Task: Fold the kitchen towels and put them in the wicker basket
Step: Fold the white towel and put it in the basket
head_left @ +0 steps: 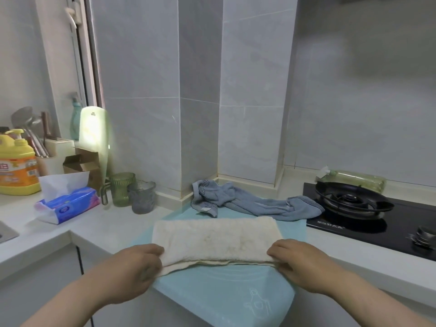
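Right now your left hand and your right hand each grip one end of the cream towel, fingers curled over its near edge at the two corners. That towel lies as a long band, doubled over lengthwise, with the layered edges facing you and slightly uneven. It rests flat on the pale blue mat that covers the corner of the white counter.

Just behind it, against the tiled pillar, the grey-blue towel lies crumpled and unfolded, partly on the mat. Its right end reaches the edge of the black gas stove, and its near side lies close to the far edge of the cream towel. I cannot tell whether the two touch.

To your left on the counter you have a tissue pack with a sheet sticking up, and beside it a green glass and a grey glass standing close together. Farther left stands a yellow detergent bottle. An open cardboard box sits behind the tissues, with a pale cutting board standing behind it. Behind the stove, a clear plastic bottle lies on its side along the wall.
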A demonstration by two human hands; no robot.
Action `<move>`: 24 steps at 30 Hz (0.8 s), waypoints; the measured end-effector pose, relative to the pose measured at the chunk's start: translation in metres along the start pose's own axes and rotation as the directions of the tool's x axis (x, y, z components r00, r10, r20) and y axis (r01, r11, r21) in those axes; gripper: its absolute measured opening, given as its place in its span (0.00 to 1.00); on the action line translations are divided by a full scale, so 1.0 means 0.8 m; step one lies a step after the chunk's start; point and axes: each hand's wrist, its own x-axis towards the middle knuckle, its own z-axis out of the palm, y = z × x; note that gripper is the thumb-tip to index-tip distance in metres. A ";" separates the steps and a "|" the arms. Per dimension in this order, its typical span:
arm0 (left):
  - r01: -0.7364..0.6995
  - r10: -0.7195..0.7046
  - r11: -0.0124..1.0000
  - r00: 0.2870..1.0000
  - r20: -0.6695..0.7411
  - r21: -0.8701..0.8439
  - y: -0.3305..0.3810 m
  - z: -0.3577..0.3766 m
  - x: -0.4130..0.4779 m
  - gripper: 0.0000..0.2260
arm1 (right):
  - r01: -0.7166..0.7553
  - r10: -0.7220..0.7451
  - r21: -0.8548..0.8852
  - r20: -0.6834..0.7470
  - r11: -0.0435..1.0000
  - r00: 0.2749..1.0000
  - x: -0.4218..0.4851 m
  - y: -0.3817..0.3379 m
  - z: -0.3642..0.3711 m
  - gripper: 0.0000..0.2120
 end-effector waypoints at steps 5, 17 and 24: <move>-0.027 0.023 0.989 0.999 0.031 0.148 -0.010 0.004 0.007 0.11 | -0.039 0.041 -0.072 0.026 0.997 0.999 0.003 -0.008 -0.002 0.08; -0.003 0.021 0.984 0.995 -0.102 0.180 -0.022 0.015 0.016 0.08 | -0.162 0.161 0.021 0.024 0.987 0.987 0.003 0.005 0.002 0.05; 0.054 -0.059 0.990 0.998 0.037 0.127 -0.036 0.011 0.021 0.17 | -0.280 0.274 0.162 0.060 0.946 0.960 0.000 0.023 -0.009 0.04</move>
